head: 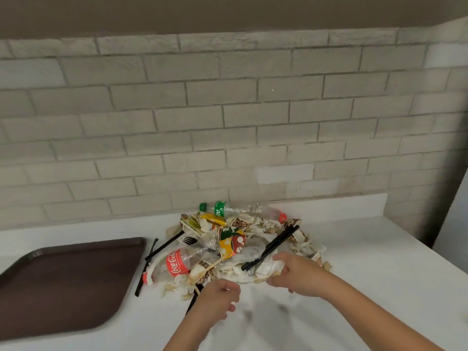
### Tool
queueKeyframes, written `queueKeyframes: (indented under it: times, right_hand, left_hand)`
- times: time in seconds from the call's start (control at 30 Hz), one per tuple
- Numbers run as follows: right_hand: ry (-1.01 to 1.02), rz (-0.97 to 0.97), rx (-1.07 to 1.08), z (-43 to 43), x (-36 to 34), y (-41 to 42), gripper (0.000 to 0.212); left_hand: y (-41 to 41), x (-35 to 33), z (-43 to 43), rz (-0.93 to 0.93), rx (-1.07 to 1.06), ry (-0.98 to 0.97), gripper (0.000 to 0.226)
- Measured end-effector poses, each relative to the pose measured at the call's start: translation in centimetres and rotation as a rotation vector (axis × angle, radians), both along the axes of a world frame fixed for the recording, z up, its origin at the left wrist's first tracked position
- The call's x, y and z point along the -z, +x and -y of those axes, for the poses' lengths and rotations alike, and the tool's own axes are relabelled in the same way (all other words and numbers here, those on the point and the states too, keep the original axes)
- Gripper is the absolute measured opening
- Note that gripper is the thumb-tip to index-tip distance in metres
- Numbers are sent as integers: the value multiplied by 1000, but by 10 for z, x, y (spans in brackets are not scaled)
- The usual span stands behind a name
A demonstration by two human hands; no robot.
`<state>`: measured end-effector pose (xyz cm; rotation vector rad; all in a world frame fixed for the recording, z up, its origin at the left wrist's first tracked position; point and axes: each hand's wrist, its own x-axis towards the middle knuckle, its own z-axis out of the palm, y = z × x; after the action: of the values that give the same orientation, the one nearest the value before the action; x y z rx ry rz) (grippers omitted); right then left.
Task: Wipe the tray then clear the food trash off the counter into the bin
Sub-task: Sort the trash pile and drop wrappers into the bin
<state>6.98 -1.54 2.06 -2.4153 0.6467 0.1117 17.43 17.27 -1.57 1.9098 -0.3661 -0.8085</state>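
Fingers point(274, 277) of right hand point(296, 272) were curled, pinching a white wrapper point(268, 266) at the near side of the trash pile point(253, 249). Left hand point(219, 298) fingers were curled at the pile's near-left side; could not tell if they held anything. White counter point(367, 274) carried everything. Brown tray point(65, 282) lay flat at the counter's left edge, apart from the pile. Pile sat mid-counter, reaching toward the back edge. Coca-Cola bottle point(177, 262) lay on its left side, green-capped bottle point(222, 208) at its back, black fork point(188, 240) between them.

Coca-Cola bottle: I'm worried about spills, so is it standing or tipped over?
Tipped over. The Coca-Cola bottle lies on its side in the trash pile, cap end toward the tray; no dark drink shows inside.
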Motion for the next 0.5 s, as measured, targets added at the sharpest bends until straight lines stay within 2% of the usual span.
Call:
queueKeyframes:
  times: [0.17,0.33,0.5]
  right_hand:
    - [-8,-35,-42,21,-1,31,70]
    - [-43,-30,-53,53,6,63,58]
    - [-121,-58,-87,75,18,85,45]
  left_hand:
    - [16,6,23,56,-37,-9,9]
    - [36,13,58,329,-23,65,6]
    - [53,22,100,712,78,323,49]
